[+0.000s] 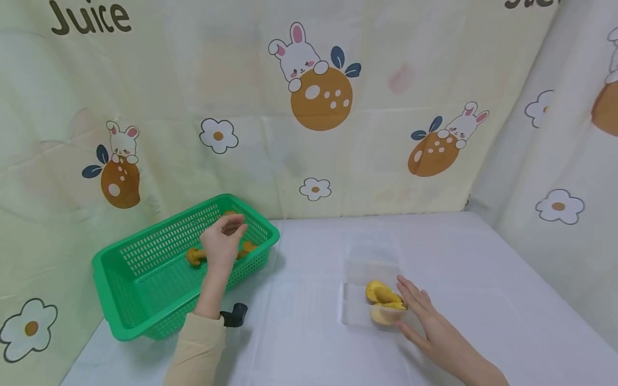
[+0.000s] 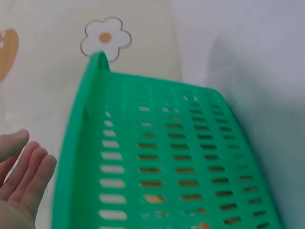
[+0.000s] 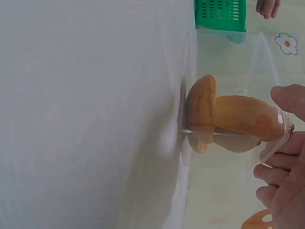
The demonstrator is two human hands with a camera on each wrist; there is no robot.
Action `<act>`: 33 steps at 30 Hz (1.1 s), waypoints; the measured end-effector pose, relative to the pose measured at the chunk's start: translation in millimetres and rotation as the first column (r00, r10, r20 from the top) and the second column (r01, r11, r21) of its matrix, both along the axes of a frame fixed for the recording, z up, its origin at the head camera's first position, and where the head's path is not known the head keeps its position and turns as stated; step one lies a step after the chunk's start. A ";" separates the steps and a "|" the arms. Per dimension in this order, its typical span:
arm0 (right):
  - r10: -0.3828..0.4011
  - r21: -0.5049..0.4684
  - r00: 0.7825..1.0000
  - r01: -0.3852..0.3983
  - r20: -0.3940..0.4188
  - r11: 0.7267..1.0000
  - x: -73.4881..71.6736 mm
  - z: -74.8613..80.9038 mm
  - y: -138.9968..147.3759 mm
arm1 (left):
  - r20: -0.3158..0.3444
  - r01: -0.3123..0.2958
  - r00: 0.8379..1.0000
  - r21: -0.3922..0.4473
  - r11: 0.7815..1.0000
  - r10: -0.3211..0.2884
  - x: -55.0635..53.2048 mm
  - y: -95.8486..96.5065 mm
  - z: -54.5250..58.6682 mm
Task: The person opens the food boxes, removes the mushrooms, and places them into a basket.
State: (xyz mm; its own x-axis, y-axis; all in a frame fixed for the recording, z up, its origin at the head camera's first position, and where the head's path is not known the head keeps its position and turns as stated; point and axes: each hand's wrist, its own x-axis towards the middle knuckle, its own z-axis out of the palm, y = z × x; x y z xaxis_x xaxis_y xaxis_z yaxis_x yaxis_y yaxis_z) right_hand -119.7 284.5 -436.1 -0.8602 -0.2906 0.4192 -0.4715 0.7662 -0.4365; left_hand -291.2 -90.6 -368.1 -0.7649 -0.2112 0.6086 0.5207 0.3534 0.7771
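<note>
My left hand (image 1: 224,241) is raised over the green basket (image 1: 159,316), with nothing between its bent fingers and thumb. In the left wrist view, the fingers (image 2: 31,176) show just beyond the basket's rim. Below the hand, a brown mushroom (image 1: 195,256) lies in the basket. On the table, a clear plastic box (image 1: 352,305) holds yellow-brown mushrooms (image 1: 379,292), their caps and thick stems visible through the wall in the right wrist view. My right hand (image 1: 429,327) is at the box's right side, fingers extended and thumb apart, right at the rim.
More brown mushroom pieces (image 1: 248,247) are at the basket's right end. A black wrist strap piece (image 1: 235,315) juts from the left wrist. Behind the white table (image 1: 309,343) hangs a curtain (image 1: 251,69) printed with rabbits and fruit; another hangs along the right side.
</note>
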 end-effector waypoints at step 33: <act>-0.002 0.003 1.000 0.002 -0.009 1.000 -0.4 -1.0 0.7 | 0.362 0.598 0.765 -0.705 0.381 -0.532 53.1 171.8 -28.4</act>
